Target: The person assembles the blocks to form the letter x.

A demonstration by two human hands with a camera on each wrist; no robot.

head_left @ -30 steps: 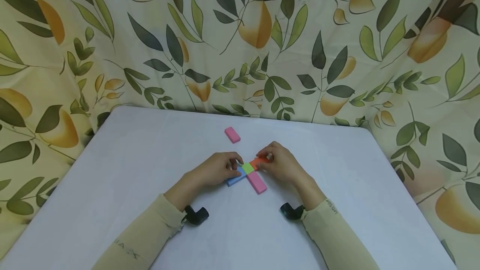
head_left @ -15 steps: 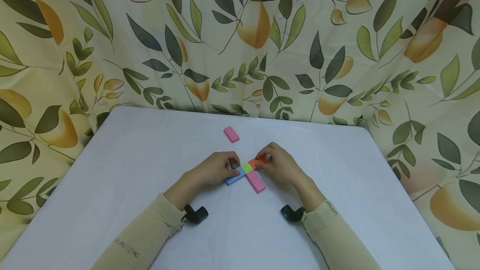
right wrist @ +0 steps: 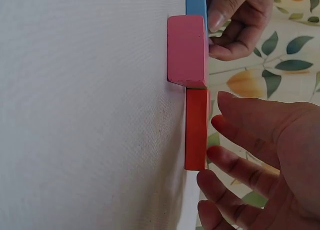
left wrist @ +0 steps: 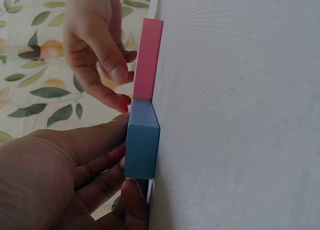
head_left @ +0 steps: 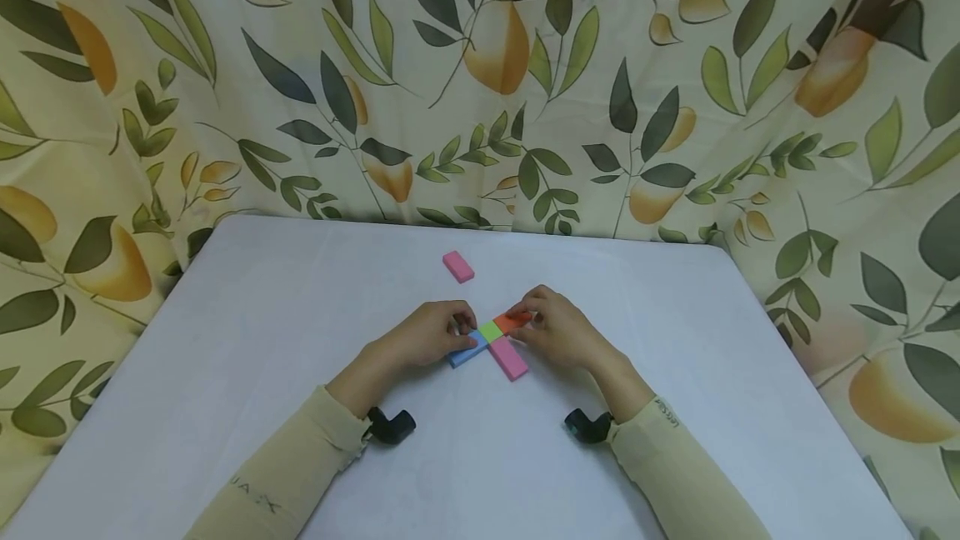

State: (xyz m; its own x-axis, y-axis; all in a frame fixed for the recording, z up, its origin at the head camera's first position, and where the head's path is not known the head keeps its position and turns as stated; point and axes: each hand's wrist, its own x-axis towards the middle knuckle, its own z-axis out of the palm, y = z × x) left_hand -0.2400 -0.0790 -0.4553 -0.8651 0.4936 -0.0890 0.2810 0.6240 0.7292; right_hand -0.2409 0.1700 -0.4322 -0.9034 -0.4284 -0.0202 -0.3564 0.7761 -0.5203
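Observation:
Four coloured pieces is not counted here; a small green block (head_left: 490,332) sits at the middle of a flat cluster on the table. A blue block (head_left: 463,353) adjoins it on the left, an orange block (head_left: 511,322) on the right, and a pink block (head_left: 508,361) extends towards me. My left hand (head_left: 427,332) holds the blue block, thumb on its top and fingers round the far side. Over the orange block is my right hand (head_left: 558,330), fingertips close to its top; in the right wrist view the thumb stands apart from the orange block (right wrist: 196,130).
Beyond the cluster, a second pink block (head_left: 458,267) lies alone on the white table (head_left: 315,290). Behind the table hangs a patterned curtain (head_left: 420,140). Black wrist cameras (head_left: 392,426) protrude from both sleeves.
The head view has shifted slightly, moving the scene a little to the left. Hands and blocks keep nearly the same arrangement.

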